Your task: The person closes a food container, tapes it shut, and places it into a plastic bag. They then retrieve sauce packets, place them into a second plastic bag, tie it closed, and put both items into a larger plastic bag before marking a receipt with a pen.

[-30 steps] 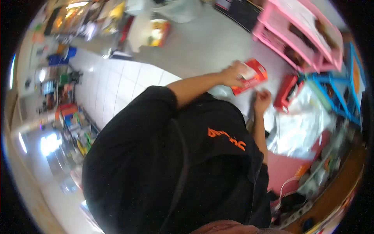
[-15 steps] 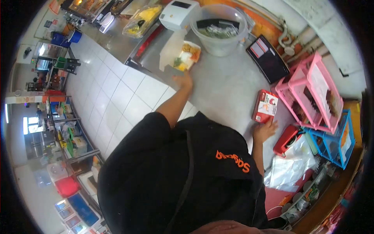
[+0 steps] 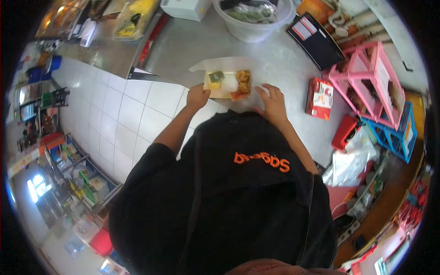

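Observation:
An open paper meal box (image 3: 224,95) sits on the metal counter in front of me, its pale lid raised at the back. White rice (image 3: 230,83) fills its middle, with chopped greens (image 3: 215,77) and something yellow to the left. Browned, fried-looking pieces (image 3: 243,80) lie on the right, above an orange-red item. My left hand (image 3: 198,97) is closed at the front left corner of the box, fingers bent around its edge. Just right of the box, my right hand (image 3: 273,103) has its fingers apart and holds nothing.
On the counter's right lies a red box (image 3: 320,98) beside a pink rack (image 3: 366,87). A black tablet-like device (image 3: 315,41) and a clear tub (image 3: 254,30) stand at the back. A yellow-filled tray (image 3: 133,20) is far left. White floor tiles (image 3: 142,107) border the counter.
My right hand has left the red box and come over to the meal box's right side. My left hand now grips the box's left corner. The box has turned to face me.

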Demonstrator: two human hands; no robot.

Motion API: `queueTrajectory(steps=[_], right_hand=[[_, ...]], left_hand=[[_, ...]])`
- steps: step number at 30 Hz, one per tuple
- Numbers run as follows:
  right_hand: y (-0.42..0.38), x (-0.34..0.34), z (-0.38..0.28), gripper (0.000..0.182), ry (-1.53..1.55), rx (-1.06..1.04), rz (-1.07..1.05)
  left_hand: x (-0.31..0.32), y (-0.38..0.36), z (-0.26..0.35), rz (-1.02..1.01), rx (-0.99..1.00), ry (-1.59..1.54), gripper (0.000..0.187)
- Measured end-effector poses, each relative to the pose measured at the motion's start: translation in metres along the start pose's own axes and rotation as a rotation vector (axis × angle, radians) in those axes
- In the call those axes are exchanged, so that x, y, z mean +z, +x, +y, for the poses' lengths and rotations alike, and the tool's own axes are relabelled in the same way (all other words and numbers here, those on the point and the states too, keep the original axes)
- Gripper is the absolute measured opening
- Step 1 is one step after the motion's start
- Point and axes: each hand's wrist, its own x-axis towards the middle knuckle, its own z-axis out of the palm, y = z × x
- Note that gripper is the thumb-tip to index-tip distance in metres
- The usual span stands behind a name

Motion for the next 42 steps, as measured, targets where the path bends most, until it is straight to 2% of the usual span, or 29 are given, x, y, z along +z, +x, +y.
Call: queueTrajectory(steps=[2,4,6,7,9,10,13,15,16,19,20,22,23,25,27,28,29,31,34,37,38,39,41,42], right_hand=[[-0.003,0.01,0.001,0.032,-0.05,0.06,-0.189],[-0.008,0.007,0.006,0.026,-0.098,0.195,-0.42],[-0.022,0.002,0.012,0.021,-0.002,0.251,-0.336],[-0.029,0.001,0.015,0.018,0.046,0.274,-0.293],[-0.035,0.017,0.034,0.021,0.175,0.26,-0.038],[-0.041,0.023,0.042,0.023,0.235,0.246,0.09],[-0.026,-0.029,0.021,0.026,0.279,0.588,0.392],[-0.029,-0.053,0.032,0.031,-0.084,0.442,0.502],[-0.028,-0.061,0.036,0.033,-0.221,0.417,0.493],[-0.052,-0.041,0.096,0.031,0.093,0.564,0.263],[-0.052,-0.035,0.104,0.021,0.158,0.644,0.269],[-0.052,-0.013,0.117,0.013,0.585,0.79,0.398],[-0.049,-0.006,0.12,0.012,0.803,0.848,0.463],[-0.043,0.005,0.109,0.009,1.15,0.746,0.617],[-0.027,0.019,0.096,0.01,1.266,0.808,0.806],[-0.018,0.021,0.084,0.009,1.196,0.919,0.878],[-0.012,0.031,0.081,0.017,1.257,0.909,0.968],[0.003,0.025,0.058,0.028,0.795,1.016,0.881],[0.004,0.046,0.079,0.03,0.614,0.927,0.896],[-0.03,0.03,0.088,0.026,0.364,0.758,0.679],[-0.04,0.012,0.076,0.018,0.198,0.614,0.618],[-0.053,0.005,0.071,0.017,0.123,0.583,0.496],[-0.07,0.006,0.045,0.026,0.191,0.631,0.393],[-0.081,0.026,0.049,0.029,0.231,0.638,0.404]], left_hand=[[0.01,0.007,0.015,-0.099,0.152,-0.023,0.029],[0.015,0.011,0.041,-0.261,0.189,-0.032,0.028],[0.02,0.019,0.057,-0.419,0.246,-0.031,0.031],[0.027,0.023,0.058,-0.421,0.259,-0.101,0.035],[0.037,0.027,0.058,-0.425,0.276,-0.237,0.042],[0.034,0.032,0.057,-0.387,0.261,-0.237,0.044],[0.044,0.06,0.044,-0.046,0.149,-0.448,0.042],[0.026,0.08,0.065,0.193,0.51,-0.34,0.04],[0.014,0.087,0.078,0.31,0.685,-0.284,0.04],[-0.009,0.097,0.144,0.121,0.902,-0.147,0.035],[-0.009,0.104,0.156,-0.097,0.791,-0.059,0.037],[-0.005,0.122,0.173,-0.518,0.548,0.125,0.04],[0.011,0.132,0.164,-0.6,0.474,-0.113,0.039],[0.052,0.148,0.132,-0.744,0.307,-0.587,0.037],[0.052,0.127,0.14,-0.709,0.079,-1.025,0.031],[0.055,0.116,0.148,-0.682,-0.043,-1.24,0.029],[0.061,0.113,0.156,-0.636,-0.012,-1.214,0.028],[0.079,0.101,0.165,-0.543,0.041,-1.163,0.027],[0.11,0.095,0.175,-0.164,0.274,-0.815,0.029],[0.074,0.101,0.159,-0.328,0.47,-0.707,0.029],[0.058,0.108,0.142,-0.243,0.864,-0.375,0.032],[0.045,0.112,0.124,-0.141,1.231,-0.01,0.035],[0.029,0.086,0.098,-0.315,1.223,0.177,0.04],[0.029,0.072,0.09,-0.349,1.142,0.11,0.045]])
